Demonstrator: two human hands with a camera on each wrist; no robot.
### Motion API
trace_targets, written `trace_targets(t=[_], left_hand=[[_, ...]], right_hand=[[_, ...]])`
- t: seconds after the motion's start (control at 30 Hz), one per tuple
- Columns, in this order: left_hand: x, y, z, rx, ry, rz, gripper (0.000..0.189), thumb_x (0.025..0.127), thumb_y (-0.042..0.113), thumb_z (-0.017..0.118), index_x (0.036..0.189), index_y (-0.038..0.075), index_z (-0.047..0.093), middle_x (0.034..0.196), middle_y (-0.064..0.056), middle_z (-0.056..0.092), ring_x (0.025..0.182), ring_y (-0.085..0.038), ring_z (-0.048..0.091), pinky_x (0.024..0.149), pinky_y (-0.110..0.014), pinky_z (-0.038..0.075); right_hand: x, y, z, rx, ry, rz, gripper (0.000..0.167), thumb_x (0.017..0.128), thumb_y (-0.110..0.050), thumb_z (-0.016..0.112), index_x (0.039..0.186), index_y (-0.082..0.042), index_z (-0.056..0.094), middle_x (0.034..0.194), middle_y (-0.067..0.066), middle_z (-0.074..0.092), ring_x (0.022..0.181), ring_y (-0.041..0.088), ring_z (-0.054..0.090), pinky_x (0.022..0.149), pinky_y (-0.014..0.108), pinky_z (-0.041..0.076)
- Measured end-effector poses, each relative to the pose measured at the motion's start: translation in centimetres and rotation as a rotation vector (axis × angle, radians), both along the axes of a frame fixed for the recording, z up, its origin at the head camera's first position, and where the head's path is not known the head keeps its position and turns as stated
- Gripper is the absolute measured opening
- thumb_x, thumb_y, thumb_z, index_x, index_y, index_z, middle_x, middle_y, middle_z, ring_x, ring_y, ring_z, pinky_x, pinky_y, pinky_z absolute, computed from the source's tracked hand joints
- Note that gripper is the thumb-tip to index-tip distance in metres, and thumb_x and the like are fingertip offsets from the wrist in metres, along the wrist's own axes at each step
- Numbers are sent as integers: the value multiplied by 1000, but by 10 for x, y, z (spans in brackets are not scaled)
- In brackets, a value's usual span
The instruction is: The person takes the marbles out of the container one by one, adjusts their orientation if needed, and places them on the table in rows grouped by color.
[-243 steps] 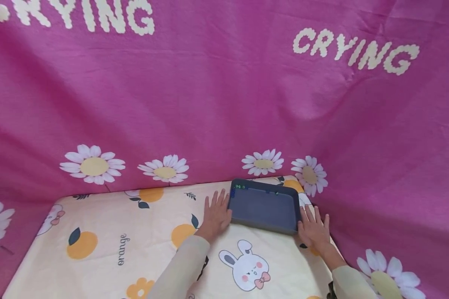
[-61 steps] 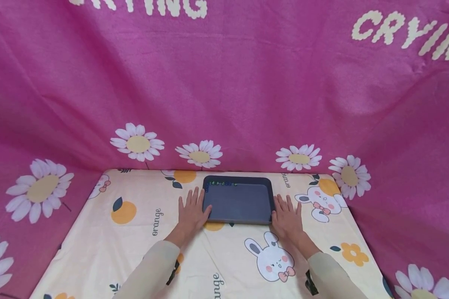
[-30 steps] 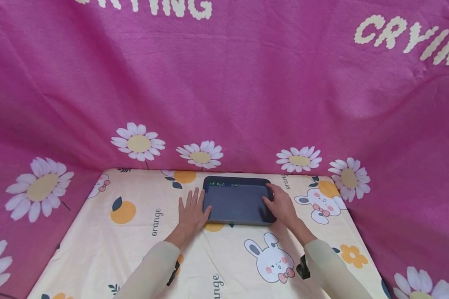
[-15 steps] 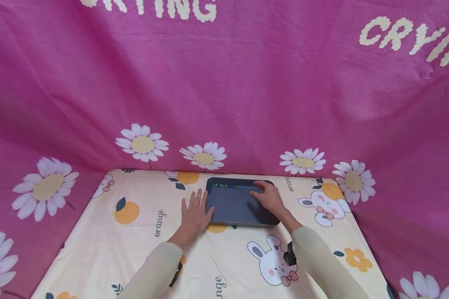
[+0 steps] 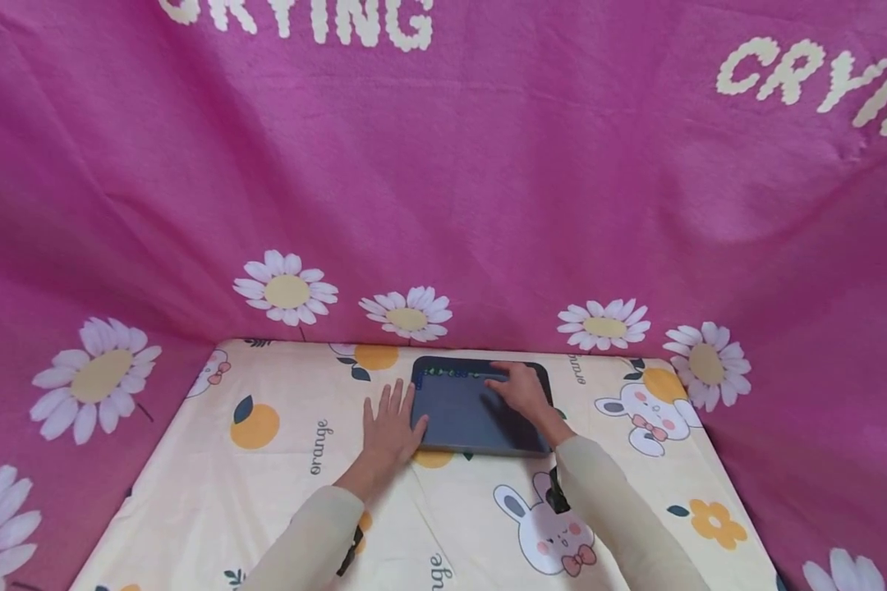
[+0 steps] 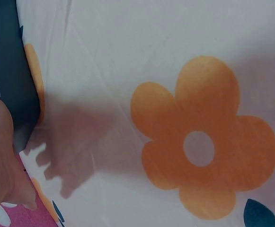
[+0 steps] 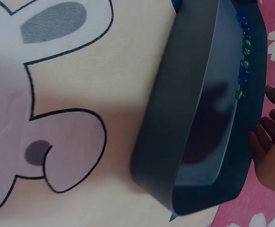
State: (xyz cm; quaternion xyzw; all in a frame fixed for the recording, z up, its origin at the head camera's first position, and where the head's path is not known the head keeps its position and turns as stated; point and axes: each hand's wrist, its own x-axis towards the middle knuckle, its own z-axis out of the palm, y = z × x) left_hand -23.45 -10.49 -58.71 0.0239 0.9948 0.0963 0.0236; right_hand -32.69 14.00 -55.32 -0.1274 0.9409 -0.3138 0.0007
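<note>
Beads (image 7: pixel 243 64) lie inside our gray tray (image 5: pixel 451 417) along its far wall, near our parted right fingers (image 5: pixel 510 369), which hide some of that wall; our spread left fingers (image 5: pixel 395 400) touch its left edge. Behind the cloth-covered desk (image 5: pixel 225 501) hangs a pink curtain (image 5: pixel 480 180).

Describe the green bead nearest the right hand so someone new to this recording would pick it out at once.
On the printed tablecloth sits a dark grey tray. Inside, small blue and green beads line its far side. The green bead ends that row on the right, closest to the right hand, with blue ones next to it on the left.
</note>
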Motion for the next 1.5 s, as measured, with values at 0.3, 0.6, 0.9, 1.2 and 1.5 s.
trace_targets(t=[0.3, 0.6, 0.9, 1.2, 1.5], left_hand=[[1, 0, -4, -3, -4, 7, 72, 102, 54, 39, 160, 14, 23, 165, -11, 17, 151, -32, 12, 117, -60, 8], [4, 1, -5, -14, -12, 17, 73, 102, 55, 39, 160, 15, 23, 165, -10, 17, 151, -31, 13, 117, -60, 9], [5, 1, -3, -11, -24, 16, 73, 102, 55, 39, 160, 15, 22, 165, -10, 16, 151, -31, 11, 117, -59, 9], [5, 0, -3, 1, -10, 21, 72, 102, 55, 40, 160, 15, 24, 165, -10, 18, 151, -31, 12, 117, -59, 8], [2, 0, -2, -24, -14, 20, 73, 102, 56, 38, 161, 16, 19, 166, -9, 13, 152, -30, 8, 118, -59, 5]], right_hand=[[-5, -16, -7, -10, -15, -15, 42, 89, -19, 76, 126, 0, 67, 123, 17, 68, 113, 34, 63, 95, 50, 49], [-7, -26, -19, -21, -44, -28, 42, 90, -14, 74, 128, 2, 66, 116, 17, 70, 104, 30, 67, 89, 46, 53], [-10, -25, -28, -9, -39, -47, 37, 89, -13, 75, 123, 2, 69, 112, 18, 71, 107, 32, 66, 92, 47, 51], [-13, -29, -33, -24, -35, -43, 34, 89, -11, 74, 121, 1, 70, 108, 17, 72, 104, 32, 67, 90, 48, 52], [-15, -32, -33, 2, 8, -59, 31, 88, -12, 75, 117, -2, 72, 106, 15, 73, 101, 33, 68, 89, 49, 52]])
